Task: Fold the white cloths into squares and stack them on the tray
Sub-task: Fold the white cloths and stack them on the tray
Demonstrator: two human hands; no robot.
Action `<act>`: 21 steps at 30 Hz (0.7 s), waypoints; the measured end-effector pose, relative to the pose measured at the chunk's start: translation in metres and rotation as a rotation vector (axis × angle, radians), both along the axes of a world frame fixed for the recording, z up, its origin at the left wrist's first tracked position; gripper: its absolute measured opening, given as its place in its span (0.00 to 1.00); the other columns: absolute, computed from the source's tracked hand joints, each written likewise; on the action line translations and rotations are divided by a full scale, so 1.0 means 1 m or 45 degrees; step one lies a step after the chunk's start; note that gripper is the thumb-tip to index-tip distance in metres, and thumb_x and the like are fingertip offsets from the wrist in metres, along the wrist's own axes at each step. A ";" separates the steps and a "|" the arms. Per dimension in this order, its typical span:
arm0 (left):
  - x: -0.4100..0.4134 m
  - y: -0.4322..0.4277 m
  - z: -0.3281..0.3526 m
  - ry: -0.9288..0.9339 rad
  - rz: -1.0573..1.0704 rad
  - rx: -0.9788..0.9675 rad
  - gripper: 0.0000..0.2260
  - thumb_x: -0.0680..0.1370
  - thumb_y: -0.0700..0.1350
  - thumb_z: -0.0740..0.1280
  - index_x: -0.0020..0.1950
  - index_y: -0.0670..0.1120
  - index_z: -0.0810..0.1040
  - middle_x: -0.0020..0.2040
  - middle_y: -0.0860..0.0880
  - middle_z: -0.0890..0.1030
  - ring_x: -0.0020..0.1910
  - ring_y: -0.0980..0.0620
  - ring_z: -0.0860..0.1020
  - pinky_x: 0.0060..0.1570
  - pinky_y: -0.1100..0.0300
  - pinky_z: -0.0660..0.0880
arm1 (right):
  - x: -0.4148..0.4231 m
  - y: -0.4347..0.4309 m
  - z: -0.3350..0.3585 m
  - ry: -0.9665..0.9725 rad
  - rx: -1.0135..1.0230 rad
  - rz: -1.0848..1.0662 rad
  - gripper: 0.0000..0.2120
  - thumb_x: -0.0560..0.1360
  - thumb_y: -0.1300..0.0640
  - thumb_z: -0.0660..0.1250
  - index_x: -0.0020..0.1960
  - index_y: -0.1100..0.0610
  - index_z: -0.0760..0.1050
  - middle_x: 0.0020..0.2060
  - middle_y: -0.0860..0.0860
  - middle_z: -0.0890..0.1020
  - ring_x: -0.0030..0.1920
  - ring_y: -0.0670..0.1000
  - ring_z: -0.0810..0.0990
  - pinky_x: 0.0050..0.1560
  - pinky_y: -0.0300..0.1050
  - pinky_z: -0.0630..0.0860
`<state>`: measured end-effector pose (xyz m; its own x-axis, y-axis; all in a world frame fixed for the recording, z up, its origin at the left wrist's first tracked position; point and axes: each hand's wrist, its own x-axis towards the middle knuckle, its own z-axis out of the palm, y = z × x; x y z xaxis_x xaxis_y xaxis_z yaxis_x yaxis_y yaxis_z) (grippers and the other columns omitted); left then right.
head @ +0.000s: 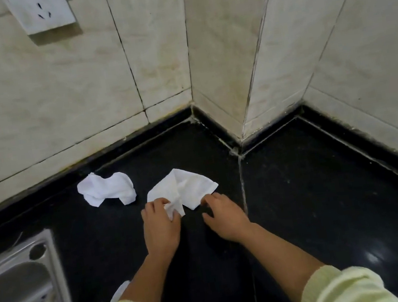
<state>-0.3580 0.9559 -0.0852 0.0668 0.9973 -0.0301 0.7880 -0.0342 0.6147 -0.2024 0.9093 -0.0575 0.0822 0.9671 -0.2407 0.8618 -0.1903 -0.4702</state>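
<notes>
A white cloth (188, 187) lies partly spread on the black counter in front of me. My left hand (161, 223) pinches its near left corner between thumb and fingers. My right hand (224, 215) rests at the cloth's near right edge with curled fingers; whether they grip the cloth is unclear. A second white cloth (107, 190) lies crumpled to the left, near the wall. Another bit of white cloth (119, 292) peeks out beside my left forearm. No tray is in view.
A steel sink (19, 289) sits at the lower left. Tiled walls (80, 91) form a corner behind the black counter (316, 198), with a jutting pillar at the right. A wall socket (41, 11) is at the upper left.
</notes>
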 end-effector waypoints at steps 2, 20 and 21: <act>-0.005 0.016 -0.005 0.003 -0.012 -0.005 0.14 0.74 0.44 0.68 0.59 0.47 0.73 0.59 0.49 0.72 0.59 0.49 0.68 0.54 0.53 0.74 | -0.010 0.014 -0.007 0.043 -0.005 0.023 0.15 0.79 0.55 0.62 0.65 0.55 0.71 0.59 0.53 0.74 0.60 0.54 0.73 0.56 0.48 0.73; -0.013 0.054 -0.012 -0.499 0.082 -0.502 0.05 0.74 0.41 0.70 0.50 0.45 0.80 0.39 0.49 0.82 0.40 0.49 0.80 0.45 0.55 0.78 | -0.038 0.039 -0.034 0.138 -0.055 0.063 0.09 0.79 0.57 0.62 0.54 0.59 0.77 0.52 0.52 0.75 0.50 0.54 0.76 0.48 0.47 0.73; -0.010 0.052 -0.010 -0.552 0.106 -0.541 0.06 0.74 0.41 0.69 0.50 0.44 0.80 0.39 0.48 0.81 0.39 0.48 0.80 0.45 0.53 0.78 | -0.032 0.038 -0.029 0.199 -0.051 0.004 0.08 0.78 0.57 0.64 0.52 0.59 0.78 0.49 0.51 0.74 0.48 0.52 0.76 0.45 0.44 0.72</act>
